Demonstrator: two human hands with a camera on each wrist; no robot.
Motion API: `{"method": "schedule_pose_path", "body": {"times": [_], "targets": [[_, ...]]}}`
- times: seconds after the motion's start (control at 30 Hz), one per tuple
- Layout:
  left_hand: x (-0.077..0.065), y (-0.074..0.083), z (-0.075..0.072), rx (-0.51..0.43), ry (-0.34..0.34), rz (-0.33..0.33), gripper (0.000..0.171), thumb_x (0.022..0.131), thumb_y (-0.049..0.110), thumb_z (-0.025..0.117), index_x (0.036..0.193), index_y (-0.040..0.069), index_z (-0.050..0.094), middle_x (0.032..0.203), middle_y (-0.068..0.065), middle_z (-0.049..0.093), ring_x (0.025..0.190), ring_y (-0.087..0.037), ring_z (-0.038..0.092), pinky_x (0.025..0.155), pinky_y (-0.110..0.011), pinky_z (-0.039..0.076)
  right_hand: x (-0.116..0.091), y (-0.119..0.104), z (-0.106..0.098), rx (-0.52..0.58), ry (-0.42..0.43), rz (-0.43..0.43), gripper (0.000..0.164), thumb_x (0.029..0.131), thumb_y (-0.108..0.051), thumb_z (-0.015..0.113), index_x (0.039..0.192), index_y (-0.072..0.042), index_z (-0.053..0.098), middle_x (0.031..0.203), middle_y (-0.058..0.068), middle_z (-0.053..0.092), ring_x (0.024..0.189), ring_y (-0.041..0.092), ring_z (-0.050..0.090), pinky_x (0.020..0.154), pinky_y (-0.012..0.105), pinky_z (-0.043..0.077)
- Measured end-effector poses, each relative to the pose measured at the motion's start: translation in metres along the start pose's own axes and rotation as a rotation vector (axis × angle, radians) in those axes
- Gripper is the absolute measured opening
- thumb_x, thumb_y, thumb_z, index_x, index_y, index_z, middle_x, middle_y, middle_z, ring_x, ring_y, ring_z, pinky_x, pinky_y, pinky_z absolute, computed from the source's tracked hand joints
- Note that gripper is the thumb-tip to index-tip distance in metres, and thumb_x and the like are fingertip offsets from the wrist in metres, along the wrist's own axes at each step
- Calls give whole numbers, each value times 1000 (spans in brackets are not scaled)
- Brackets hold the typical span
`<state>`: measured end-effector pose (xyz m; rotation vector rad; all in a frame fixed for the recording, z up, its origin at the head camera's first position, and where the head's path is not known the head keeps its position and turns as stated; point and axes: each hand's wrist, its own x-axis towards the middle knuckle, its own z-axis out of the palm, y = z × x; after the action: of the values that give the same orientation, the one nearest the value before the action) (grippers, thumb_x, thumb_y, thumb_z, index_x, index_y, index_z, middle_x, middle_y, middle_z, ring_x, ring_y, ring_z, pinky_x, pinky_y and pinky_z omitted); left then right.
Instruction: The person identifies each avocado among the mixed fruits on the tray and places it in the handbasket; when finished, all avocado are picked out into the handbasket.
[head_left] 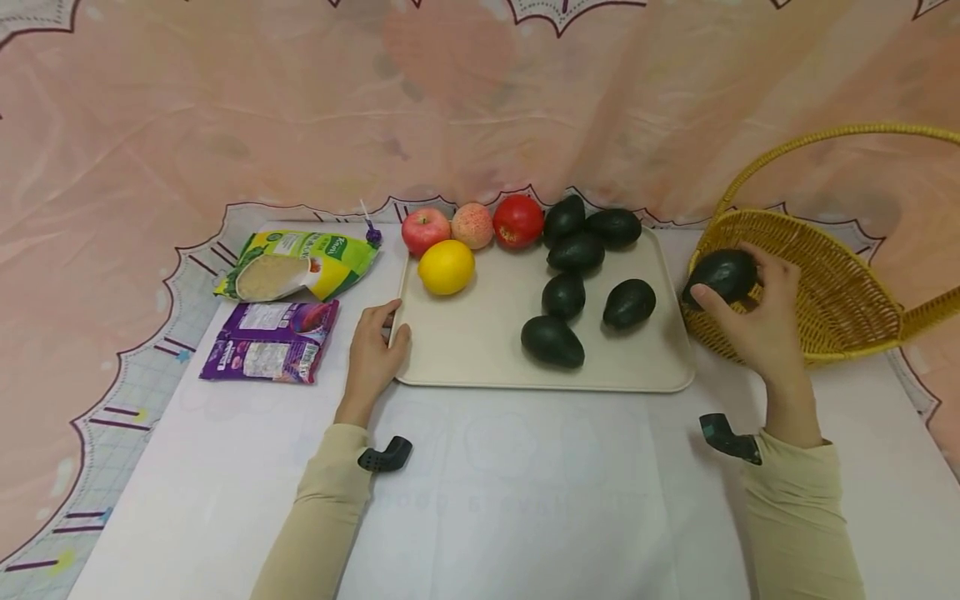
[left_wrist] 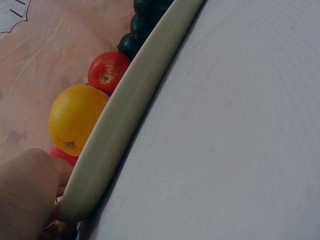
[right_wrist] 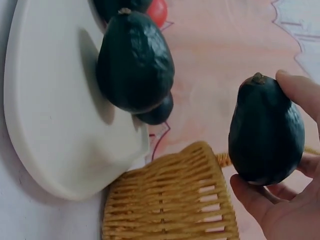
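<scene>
My right hand (head_left: 776,321) holds a dark green avocado (head_left: 724,275) between thumb and fingers, over the left rim of a yellow wicker basket (head_left: 847,287). The right wrist view shows this avocado (right_wrist: 267,132) upright in the fingers, its stem end up. My left hand (head_left: 372,354) grips the left edge of a cream tray (head_left: 472,346); its fingertips are partly hidden. Several more avocados (head_left: 630,303) lie on the tray's right half. At its back left are a red apple (head_left: 425,231), a peach (head_left: 472,226), a yellow lemon (head_left: 447,267) and a red pomegranate (head_left: 517,222).
Left of the tray lie a green and yellow Knorr packet (head_left: 300,265), a purple packet (head_left: 270,342) and a small purple lollipop (head_left: 372,234). The basket's tall handle (head_left: 825,133) arches above it. A patterned pink cloth (head_left: 300,108) hangs behind the white table (head_left: 525,492).
</scene>
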<state>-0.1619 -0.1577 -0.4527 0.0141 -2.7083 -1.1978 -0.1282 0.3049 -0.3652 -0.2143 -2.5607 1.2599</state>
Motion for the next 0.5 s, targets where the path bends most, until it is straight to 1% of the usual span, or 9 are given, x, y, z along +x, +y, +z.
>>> {"method": "schedule_pose_path", "body": {"times": [0.1, 0.2, 0.23, 0.3, 0.4, 0.47, 0.5], "targets": [[0, 0, 0, 2, -1, 0, 44, 89, 15, 57, 132, 9, 54, 116, -15, 54, 89, -23, 52, 72, -31, 42, 1, 3, -4, 25, 8, 41, 74, 84, -29, 68, 147, -26, 27, 126, -9, 22, 123, 16, 30, 102, 33, 40], [0, 0, 0, 2, 0, 0, 43, 89, 15, 57, 132, 9, 54, 115, -15, 54, 87, -23, 52, 71, -30, 42, 2, 6, -8, 64, 13, 70, 74, 85, -28, 66, 147, -28, 25, 129, -10, 22, 130, 23, 27, 107, 41, 37], [0, 0, 0, 3, 0, 2, 43, 89, 15, 57, 132, 9, 54, 115, -15, 54, 87, -23, 52, 71, -30, 41, 2, 6, -9, 73, 17, 80, 74, 85, -28, 66, 147, -29, 25, 130, -9, 22, 131, 25, 27, 107, 40, 37], [0, -1, 0, 3, 1, 6, 43, 89, 14, 57, 131, 9, 54, 115, -15, 54, 86, -23, 51, 70, -30, 41, 2, 9, -12, 66, 18, 100, 74, 85, -28, 66, 147, -29, 25, 135, -6, 22, 132, 28, 28, 104, 34, 38], [0, -1, 0, 2, 3, 12, 42, 89, 15, 57, 131, 9, 55, 116, -15, 53, 86, -23, 51, 70, -30, 41, 2, 13, -16, 29, 3, 126, 76, 86, -32, 66, 148, -30, 23, 140, 1, 21, 133, 31, 28, 96, 26, 40], [0, -2, 0, 0, 2, 13, 42, 89, 15, 57, 131, 9, 55, 116, -15, 53, 86, -22, 50, 70, -30, 40, 2, 15, -18, 12, -8, 138, 77, 86, -35, 65, 149, -29, 21, 145, 7, 19, 135, 33, 26, 96, 29, 39], [0, -2, 0, 0, 3, 16, 42, 89, 15, 57, 130, 9, 55, 116, -15, 53, 85, -22, 50, 70, -29, 40, 2, 15, -18, 18, -11, 140, 78, 86, -35, 65, 149, -29, 21, 147, 7, 18, 137, 34, 25, 99, 32, 39]]}}
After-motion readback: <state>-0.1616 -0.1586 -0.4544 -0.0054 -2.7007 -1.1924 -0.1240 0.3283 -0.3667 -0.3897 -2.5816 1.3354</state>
